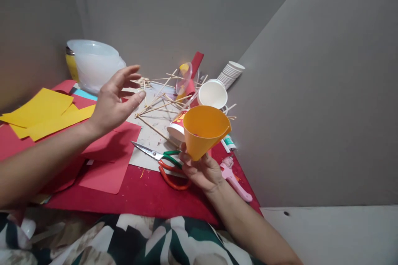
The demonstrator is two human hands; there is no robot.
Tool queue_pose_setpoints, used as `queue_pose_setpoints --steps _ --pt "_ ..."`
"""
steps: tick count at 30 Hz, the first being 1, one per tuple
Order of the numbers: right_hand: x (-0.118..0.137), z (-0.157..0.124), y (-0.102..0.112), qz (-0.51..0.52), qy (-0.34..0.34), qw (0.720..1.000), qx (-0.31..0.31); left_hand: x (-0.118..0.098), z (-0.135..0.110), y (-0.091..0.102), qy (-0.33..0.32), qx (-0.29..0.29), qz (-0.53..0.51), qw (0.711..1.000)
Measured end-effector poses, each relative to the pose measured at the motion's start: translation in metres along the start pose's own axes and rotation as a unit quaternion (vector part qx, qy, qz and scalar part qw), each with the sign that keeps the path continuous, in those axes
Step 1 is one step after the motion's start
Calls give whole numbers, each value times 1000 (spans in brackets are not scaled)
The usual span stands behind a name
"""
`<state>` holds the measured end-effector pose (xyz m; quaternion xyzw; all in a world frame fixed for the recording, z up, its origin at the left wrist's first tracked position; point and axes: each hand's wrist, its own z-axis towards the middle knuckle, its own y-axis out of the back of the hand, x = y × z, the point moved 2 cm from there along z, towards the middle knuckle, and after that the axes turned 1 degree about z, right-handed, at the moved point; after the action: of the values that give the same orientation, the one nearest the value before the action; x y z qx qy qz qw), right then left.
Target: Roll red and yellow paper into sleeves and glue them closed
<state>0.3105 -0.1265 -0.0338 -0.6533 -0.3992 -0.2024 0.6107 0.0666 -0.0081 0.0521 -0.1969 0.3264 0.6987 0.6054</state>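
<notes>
My right hand point(202, 172) is closed around the lower tip of an orange-yellow paper cone point(199, 145), whose wide mouth faces up. My left hand point(116, 99) is raised over the red paper sheets with fingers apart and nothing in it. Scissors point(154, 154) with a green and an orange handle lie open just left of my right hand. Behind the cone are a tipped paper cup point(177, 127) with a red print and a white paper cup point(213, 94). A frame of thin wooden sticks point(152, 107) stands beyond my left fingertips.
Yellow paper point(46, 107) and red paper point(105, 174) cover the table's left side. Behind them stands a translucent plastic tub point(96, 64). A stack of white cups point(230, 75) leans at the wall. A pink glue gun point(234, 182) and a glue tube point(229, 143) lie at the right edge.
</notes>
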Motion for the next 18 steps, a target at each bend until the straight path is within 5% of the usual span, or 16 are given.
queue_pose_setpoints --steps 7,11,18 --pt "-4 -2 1 -11 2 999 33 84 16 -1 66 73 97 990" --pt "-5 -5 1 5 -4 999 39 96 20 -8 96 79 120 985" --pt "-3 -7 -2 14 -21 999 22 116 27 -1 53 32 174 983"
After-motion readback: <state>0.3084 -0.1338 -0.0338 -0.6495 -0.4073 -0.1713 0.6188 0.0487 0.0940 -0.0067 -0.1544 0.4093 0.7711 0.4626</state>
